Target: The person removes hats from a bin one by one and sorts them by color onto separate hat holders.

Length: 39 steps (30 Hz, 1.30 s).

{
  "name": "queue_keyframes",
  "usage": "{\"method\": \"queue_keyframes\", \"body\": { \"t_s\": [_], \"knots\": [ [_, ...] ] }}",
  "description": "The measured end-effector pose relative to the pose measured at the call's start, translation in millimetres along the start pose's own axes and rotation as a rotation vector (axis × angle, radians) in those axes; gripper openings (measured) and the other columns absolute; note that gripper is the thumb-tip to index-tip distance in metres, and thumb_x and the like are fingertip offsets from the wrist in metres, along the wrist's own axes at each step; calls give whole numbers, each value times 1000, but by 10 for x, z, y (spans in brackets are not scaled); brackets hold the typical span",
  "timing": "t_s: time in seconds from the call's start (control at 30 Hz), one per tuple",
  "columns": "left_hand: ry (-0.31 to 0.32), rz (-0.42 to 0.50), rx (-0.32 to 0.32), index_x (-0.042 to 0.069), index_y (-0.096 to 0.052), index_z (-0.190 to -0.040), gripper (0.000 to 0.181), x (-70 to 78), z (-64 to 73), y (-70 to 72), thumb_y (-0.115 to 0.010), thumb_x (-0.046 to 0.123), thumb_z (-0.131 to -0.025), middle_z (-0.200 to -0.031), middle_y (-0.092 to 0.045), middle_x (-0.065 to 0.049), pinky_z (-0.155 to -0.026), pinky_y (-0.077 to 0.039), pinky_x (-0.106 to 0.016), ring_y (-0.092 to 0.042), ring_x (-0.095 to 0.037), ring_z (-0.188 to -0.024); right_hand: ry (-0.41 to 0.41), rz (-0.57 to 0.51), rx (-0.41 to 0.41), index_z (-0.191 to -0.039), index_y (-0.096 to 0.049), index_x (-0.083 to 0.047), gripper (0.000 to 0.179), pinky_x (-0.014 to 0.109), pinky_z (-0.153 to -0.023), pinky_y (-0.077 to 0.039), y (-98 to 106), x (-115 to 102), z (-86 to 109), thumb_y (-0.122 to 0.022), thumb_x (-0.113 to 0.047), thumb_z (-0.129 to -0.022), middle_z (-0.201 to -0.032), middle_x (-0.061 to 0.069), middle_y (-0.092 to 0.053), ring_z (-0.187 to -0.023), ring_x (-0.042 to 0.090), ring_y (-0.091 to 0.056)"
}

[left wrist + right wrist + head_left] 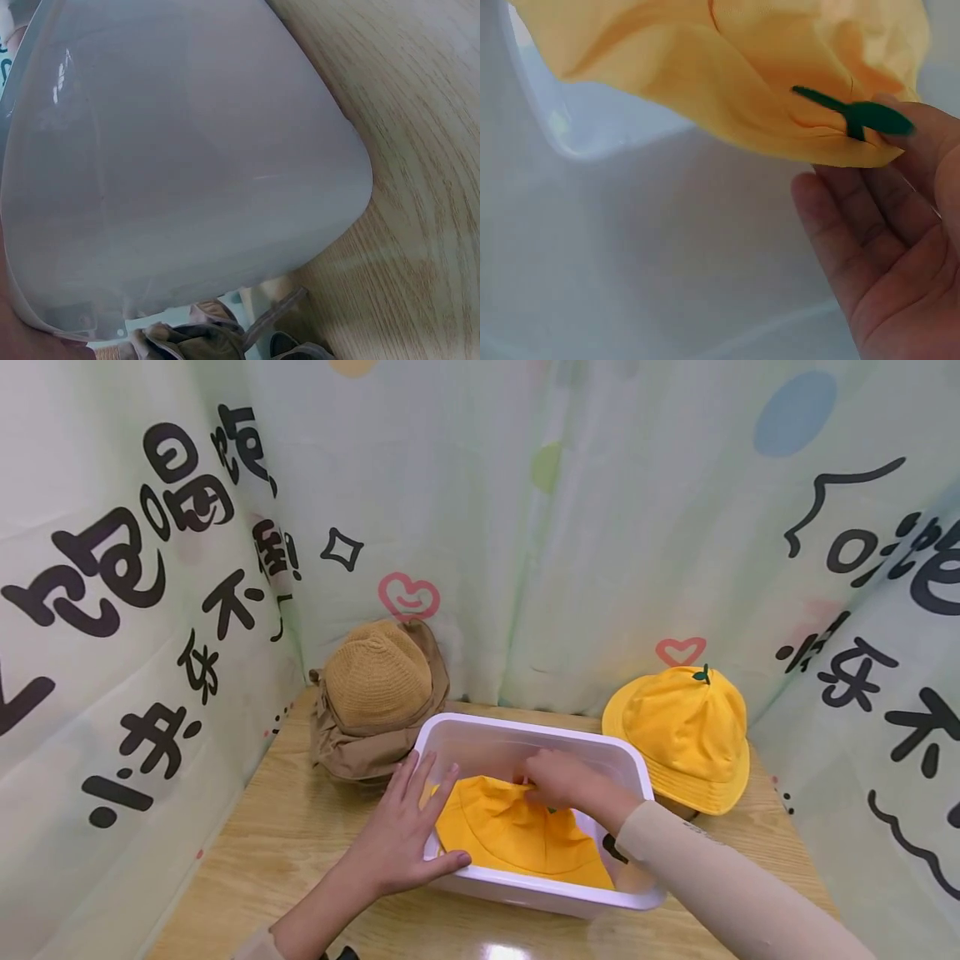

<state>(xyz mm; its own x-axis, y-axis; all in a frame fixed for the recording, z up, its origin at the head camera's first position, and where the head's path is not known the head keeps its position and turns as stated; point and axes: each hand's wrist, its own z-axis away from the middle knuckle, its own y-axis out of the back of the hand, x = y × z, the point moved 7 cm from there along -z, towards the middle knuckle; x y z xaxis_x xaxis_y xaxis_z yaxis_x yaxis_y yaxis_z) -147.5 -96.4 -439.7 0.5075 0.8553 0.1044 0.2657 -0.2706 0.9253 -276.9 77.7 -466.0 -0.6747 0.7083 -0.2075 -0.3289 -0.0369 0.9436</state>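
Note:
A white plastic bin (528, 725) stands on the wooden table, with a yellow bucket hat (517, 839) inside it. My right hand (564, 779) reaches into the bin. In the right wrist view, that hand (892, 232) pinches the hat's crown (705, 82), thumb above and fingers below, beside a green sprout (881, 118). My left hand (401, 847) rests on the bin's front left corner, fingers spread over the left rim and thumb along the front. The left wrist view is mostly filled by the bin's outer wall (187, 165).
Behind the bin on the left sit a tan knitted hat (378, 672) and brown cloth hats (375, 752), stacked. Back right, another yellow bucket hat (686, 731) with a green sprout sits raised above the table (255, 868). Printed curtains (480, 527) enclose the table's back and sides.

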Motion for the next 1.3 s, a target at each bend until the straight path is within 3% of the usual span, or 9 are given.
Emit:
{"method": "queue_keyframes", "body": {
  "t_s": [0.1, 0.3, 0.6, 0.73, 0.87, 1.3],
  "knots": [
    [1, 2, 5, 9, -27, -158, 102, 1, 12, 3, -21, 85, -88, -159, -25, -29, -116, -25, -60, -21, -48, -148, 45, -6, 49, -91, -73, -19, 4, 29, -63, -48, 114, -11, 34, -75, -22, -90, -76, -9, -63, -63, 11, -52],
    [-8, -6, 11, 9, -27, -158, 102, 11, 13, -4, -23, 84, -89, -159, -24, -29, -117, -25, -60, -20, -47, -148, 116, -60, 135, -87, -69, -22, 8, 24, -58, -43, 359, -49, 150, -72, -26, -93, -66, -13, -53, -57, 6, -48],
    [-37, -30, 16, 7, -27, -157, 102, 28, -18, -25, -20, 83, -90, -156, -32, -30, -117, -24, -60, -21, -46, -149, 71, -154, 181, -91, -70, -21, 6, 23, -54, -43, 649, -19, 387, -69, -26, -95, -66, -13, -54, -56, 4, -47],
    [-23, 1, 41, 8, -29, -157, 101, 10, -5, -16, -21, 83, -90, -159, -25, -29, -115, -26, -62, -20, -48, -148, 82, -174, 247, -92, -72, -20, 6, 23, -55, -42, 759, 25, 466, -70, -25, -94, -65, -13, -53, -56, 4, -46],
    [-20, 13, 70, 8, -32, -156, 100, -2, 4, 4, -21, 83, -90, -157, -29, -29, -113, -28, -64, -23, -50, -146, 99, -197, 319, -92, -73, -21, 4, 24, -58, -42, 851, 66, 545, -71, -24, -94, -65, -15, -53, -59, 4, -46],
    [-24, 6, 71, 7, -39, -153, 97, 9, 4, 21, -22, 80, -92, -157, -30, -28, -112, -30, -64, -27, -51, -144, 107, -239, 492, -101, -76, -17, 9, 25, -66, -54, 1132, 157, 859, -71, -19, -93, -81, -12, -69, -71, 3, -58]
  ]
}}
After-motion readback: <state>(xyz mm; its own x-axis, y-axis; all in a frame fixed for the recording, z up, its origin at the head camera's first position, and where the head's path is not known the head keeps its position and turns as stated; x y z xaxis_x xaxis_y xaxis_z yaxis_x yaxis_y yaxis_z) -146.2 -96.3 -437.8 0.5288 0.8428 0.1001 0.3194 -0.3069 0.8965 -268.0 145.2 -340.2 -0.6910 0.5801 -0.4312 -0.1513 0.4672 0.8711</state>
